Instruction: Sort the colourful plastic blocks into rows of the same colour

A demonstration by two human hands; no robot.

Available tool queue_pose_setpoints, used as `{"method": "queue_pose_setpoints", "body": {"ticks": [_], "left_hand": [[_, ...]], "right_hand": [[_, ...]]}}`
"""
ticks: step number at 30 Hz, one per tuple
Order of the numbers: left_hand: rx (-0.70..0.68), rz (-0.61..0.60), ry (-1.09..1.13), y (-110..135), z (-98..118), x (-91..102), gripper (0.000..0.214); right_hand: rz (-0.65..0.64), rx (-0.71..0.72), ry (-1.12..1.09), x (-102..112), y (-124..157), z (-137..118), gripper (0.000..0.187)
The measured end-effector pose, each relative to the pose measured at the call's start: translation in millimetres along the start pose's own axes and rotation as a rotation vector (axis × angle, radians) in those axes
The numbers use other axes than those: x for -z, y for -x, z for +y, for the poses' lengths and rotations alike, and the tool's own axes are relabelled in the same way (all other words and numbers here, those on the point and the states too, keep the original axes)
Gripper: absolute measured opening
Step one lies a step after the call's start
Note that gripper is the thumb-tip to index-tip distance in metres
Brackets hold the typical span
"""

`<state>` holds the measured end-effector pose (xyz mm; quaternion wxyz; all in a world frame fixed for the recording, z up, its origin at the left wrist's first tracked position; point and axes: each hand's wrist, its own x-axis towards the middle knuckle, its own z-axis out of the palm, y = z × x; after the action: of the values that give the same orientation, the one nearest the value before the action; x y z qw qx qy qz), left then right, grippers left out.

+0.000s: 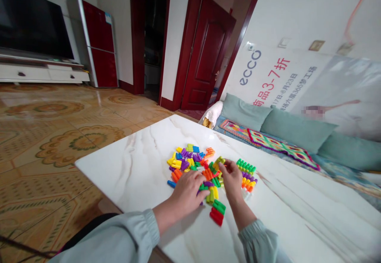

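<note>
A pile of colourful bullet-shaped plastic building blocks (191, 161) lies on the white marble-patterned table (125, 163). My right hand (232, 178) pinches an olive-green building block (219, 161) at the pile's right side. Over the near left part of the pile rests my left hand (188, 191), thumb and fingers apart, close to a purple block (208, 184) and green ones. Its fingertips partly cover the blocks there. Nearer me lie joined green blocks (219, 206) and red blocks (217, 216). Right of my right hand, rows of green (245, 167), purple, yellow, orange and white blocks are lined up.
A sofa with pale green cushions (300, 126) and a crocheted mat (279, 146) runs behind the table's right side. Patterned floor tiles (80, 140) lie to the left. Farther back are a red fridge (99, 44), a television (32, 20) and a red door (208, 52).
</note>
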<state>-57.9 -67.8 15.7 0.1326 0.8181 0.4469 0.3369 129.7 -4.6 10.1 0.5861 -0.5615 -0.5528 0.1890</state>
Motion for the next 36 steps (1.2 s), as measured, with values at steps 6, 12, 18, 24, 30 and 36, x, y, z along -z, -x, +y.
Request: {"method": "queue_pose_setpoints", "body": {"ticks": [6,12,18,24,30,36], "left_hand": [[0.082,0.162,0.339,-11.8,-7.7,-2.7,0.047],[0.188,-0.087,0.664,-11.8,-11.4,-11.9,0.055],[0.036,-0.084,0.309,-7.3,-11.5,-9.6,0.055],[0.012,-0.103,0.001,-5.3,-8.1,6.1,0.031],[-0.052,-0.22,-0.287,4.4,0.8,14.9,0.056],[-0.038,-0.255,-0.304,8.2,-1.3,2.6,0.044]], "right_hand": [[0.123,-0.224,-0.479,8.3,57.9,-12.1,0.038],[0.034,-0.284,-0.675,7.5,80.7,-14.3,0.034],[0.121,-0.303,-0.587,14.5,80.1,-4.3,0.035],[0.084,-0.285,-0.373,15.6,72.8,4.2,0.035],[-0.13,-0.034,-0.186,11.9,78.0,-1.1,0.031],[-0.306,0.291,0.288,22.8,83.2,-7.9,0.036]]}}
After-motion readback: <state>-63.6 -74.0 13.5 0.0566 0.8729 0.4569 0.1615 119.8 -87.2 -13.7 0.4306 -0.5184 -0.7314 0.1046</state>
